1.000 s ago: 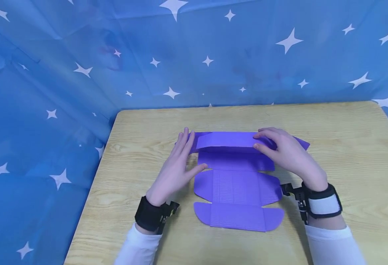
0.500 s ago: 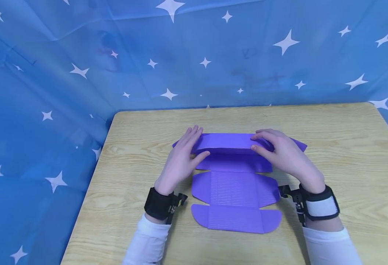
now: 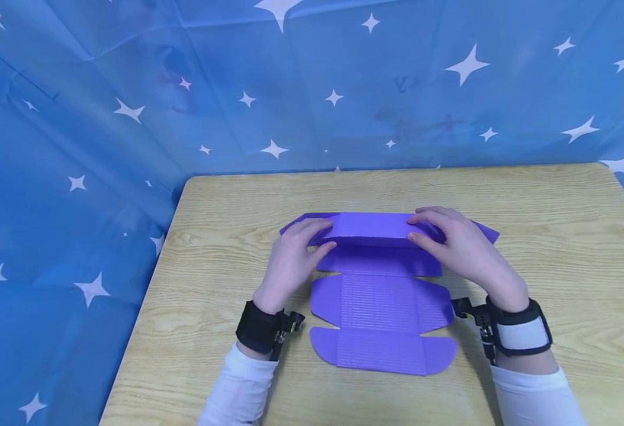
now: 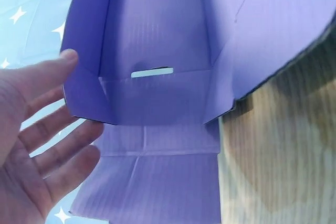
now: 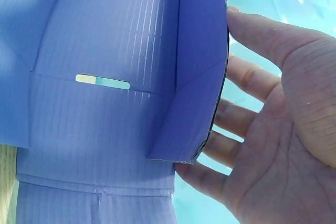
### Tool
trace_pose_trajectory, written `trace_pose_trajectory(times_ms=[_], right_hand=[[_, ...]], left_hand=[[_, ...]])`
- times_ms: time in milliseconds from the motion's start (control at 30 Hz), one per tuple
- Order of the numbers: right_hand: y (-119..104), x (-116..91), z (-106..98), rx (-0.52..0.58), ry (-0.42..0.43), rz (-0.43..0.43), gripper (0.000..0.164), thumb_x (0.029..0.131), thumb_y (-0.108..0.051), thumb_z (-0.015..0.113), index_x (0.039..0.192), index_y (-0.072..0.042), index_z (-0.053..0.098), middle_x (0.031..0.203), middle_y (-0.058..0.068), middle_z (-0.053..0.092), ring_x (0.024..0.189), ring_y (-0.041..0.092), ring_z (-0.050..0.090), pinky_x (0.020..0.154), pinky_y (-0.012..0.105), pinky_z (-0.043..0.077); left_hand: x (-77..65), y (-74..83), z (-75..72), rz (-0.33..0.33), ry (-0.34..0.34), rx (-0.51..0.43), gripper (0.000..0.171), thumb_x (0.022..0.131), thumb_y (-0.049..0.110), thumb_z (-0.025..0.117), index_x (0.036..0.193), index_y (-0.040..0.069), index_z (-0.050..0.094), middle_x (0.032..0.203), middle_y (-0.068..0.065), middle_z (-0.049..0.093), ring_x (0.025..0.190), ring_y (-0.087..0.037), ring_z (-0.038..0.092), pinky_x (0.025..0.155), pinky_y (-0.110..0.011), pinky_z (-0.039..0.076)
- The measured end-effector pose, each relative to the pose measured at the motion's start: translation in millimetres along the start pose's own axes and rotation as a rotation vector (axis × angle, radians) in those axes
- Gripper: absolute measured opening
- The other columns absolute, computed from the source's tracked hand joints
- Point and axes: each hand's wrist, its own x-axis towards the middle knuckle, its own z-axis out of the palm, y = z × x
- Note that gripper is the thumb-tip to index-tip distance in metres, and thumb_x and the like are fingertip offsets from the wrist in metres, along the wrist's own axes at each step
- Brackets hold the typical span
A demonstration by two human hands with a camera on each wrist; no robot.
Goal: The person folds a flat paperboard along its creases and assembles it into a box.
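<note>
two pinching: left hand [image 3: 290, 257], right hand [image 3: 466, 245] | on purple cardboard [image 3: 378, 302] — fingers [image 5: 253, 78] partly hidden

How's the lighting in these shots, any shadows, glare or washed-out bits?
Head view: fairly even light, with a soft shadow on the table beside the right sleeve; left wrist view: cloth washed out pale, darker shadow on the table near the cardboard; right wrist view: cloth washed out too, pale streaks of glare on the cardboard, right hand brightly lit.
</note>
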Motion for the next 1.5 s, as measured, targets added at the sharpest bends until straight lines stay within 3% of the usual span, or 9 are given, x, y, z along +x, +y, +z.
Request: trace_pose_trajectory(times_ms=[367,633,1033,1500], right_hand=[[-4.6,-0.9,-0.7,-0.026,-0.008,-0.012,0.034,0.103,-0.027,0.069,0.132,-0.009,0.071,0.145,0.024,0.062,0.139,0.048,0.054,0.116,0.066,0.042],[-9.1,-1.7,1.8,-0.074,-0.023,-0.012,0.035,0.102,-0.028,0.070,0.131,-0.009,0.071,0.143,0.024,0.063,0.137,0.047,0.056,0.114,0.066,0.045],[-14.8,-4.4,5.0,-0.132,0.010,-0.064,0.033,0.100,-0.025,0.074,0.127,-0.008,0.073,0.133,0.023,0.069,0.128,0.046,0.063,0.107,0.064,0.051],[-15.3,-5.4,5.9,-0.138,0.022,-0.082,0.032,0.098,-0.022,0.075,0.126,-0.007,0.074,0.131,0.024,0.070,0.125,0.046,0.064,0.104,0.063,0.053]], left_hand=[[0.7,2.3,6.4,-0.068,-0.071,-0.040,0.032,0.098,0.023,0.076,0.126,0.007,0.075,0.122,-0.010,0.078,0.110,-0.023,0.076,0.090,-0.038,0.063],[0.4,2.7,8.6,-0.162,-0.122,-0.173,0.030,0.096,0.017,0.078,0.123,0.004,0.075,0.117,-0.012,0.080,0.103,-0.024,0.080,0.085,-0.035,0.066],[-1.4,9.6,13.4,-0.286,-0.148,-0.253,0.029,0.097,0.014,0.076,0.124,0.004,0.073,0.117,-0.014,0.080,0.093,-0.026,0.082,0.077,-0.035,0.067],[-1.3,7.5,12.5,-0.269,-0.152,-0.257,0.028,0.097,0.012,0.076,0.124,0.003,0.072,0.119,-0.014,0.079,0.104,-0.028,0.080,0.086,-0.038,0.067]])
